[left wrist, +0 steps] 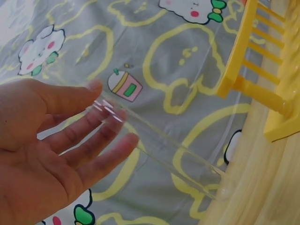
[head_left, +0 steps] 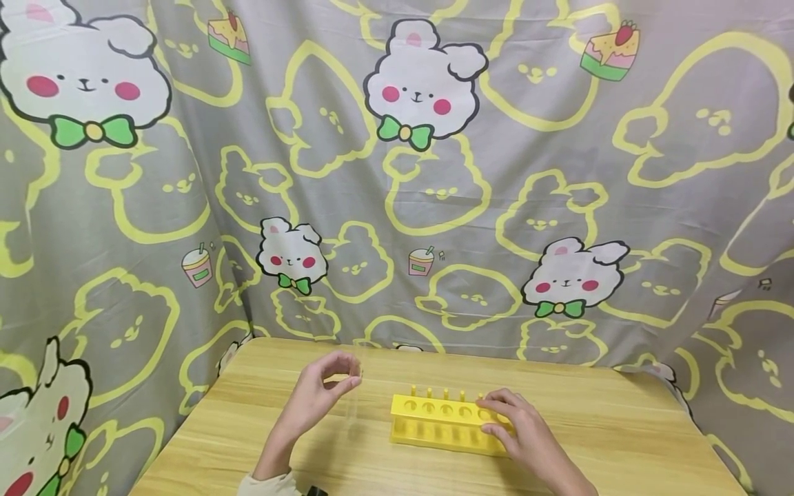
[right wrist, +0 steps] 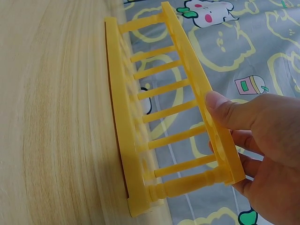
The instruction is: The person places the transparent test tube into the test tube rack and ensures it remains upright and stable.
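Observation:
A clear, see-through test tube (left wrist: pixel 176 157) is pinched near its upper end by my left hand (head_left: pixel 318 394), its thumb and fingertips meeting on it. The tube slants down toward the wood in the left wrist view and is only faintly visible in the head view. To the right, a yellow test tube rack (head_left: pixel 428 441) stands on the table, with a row of round holes and several upright pegs. My right hand (head_left: pixel 527 430) grips the rack's upper board at the right end, thumb on the near side. The hand covers the rack's rightmost holes.
The wood-grain table (head_left: pixel 620 427) carries the rack and meets a grey curtain (head_left: pixel 347 200) printed with rabbits, which hangs behind and at both sides. A small black object (head_left: pixel 317 491) shows at the bottom edge beside the left sleeve (head_left: pixel 268 484).

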Demonstrator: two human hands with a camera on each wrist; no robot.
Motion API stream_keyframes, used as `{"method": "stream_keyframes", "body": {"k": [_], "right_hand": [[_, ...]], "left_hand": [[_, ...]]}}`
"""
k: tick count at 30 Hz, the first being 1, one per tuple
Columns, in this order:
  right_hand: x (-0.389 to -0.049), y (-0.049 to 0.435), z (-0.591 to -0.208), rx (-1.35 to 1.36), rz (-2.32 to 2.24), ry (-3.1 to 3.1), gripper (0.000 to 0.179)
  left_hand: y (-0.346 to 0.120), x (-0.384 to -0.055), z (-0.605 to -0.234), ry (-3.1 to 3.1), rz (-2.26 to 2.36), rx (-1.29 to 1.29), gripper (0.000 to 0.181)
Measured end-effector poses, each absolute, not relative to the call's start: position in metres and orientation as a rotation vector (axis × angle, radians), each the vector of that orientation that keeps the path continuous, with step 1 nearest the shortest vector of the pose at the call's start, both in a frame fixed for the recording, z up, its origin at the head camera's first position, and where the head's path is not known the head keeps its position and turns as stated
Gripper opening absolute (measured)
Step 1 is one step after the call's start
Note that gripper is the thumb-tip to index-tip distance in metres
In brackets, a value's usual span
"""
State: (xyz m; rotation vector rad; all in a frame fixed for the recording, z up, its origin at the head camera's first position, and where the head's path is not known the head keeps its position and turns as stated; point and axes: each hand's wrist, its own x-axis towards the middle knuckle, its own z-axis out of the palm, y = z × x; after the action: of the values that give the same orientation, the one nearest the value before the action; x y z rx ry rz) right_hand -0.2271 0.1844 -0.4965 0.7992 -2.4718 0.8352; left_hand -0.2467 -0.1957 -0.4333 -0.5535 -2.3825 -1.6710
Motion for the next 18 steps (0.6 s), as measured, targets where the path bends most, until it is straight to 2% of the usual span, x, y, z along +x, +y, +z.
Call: {"method": "stream_keyframes", "body": {"k": [6,18], "right_hand": [[-0.2278,0.1866,-0.4954,0.796,0.851,-2.49,0.035],[-0.2267,0.184,-0.4972,0.798,0.871,-2.482,0.035]], "left_hand": [[-0.1894,-0.2479,-0.4341,-2.251,-1.666,-0.502,0.014],[-0.1846,-0.2462,-0.435,-2.097,-1.701,-0.561,0.017]]}}
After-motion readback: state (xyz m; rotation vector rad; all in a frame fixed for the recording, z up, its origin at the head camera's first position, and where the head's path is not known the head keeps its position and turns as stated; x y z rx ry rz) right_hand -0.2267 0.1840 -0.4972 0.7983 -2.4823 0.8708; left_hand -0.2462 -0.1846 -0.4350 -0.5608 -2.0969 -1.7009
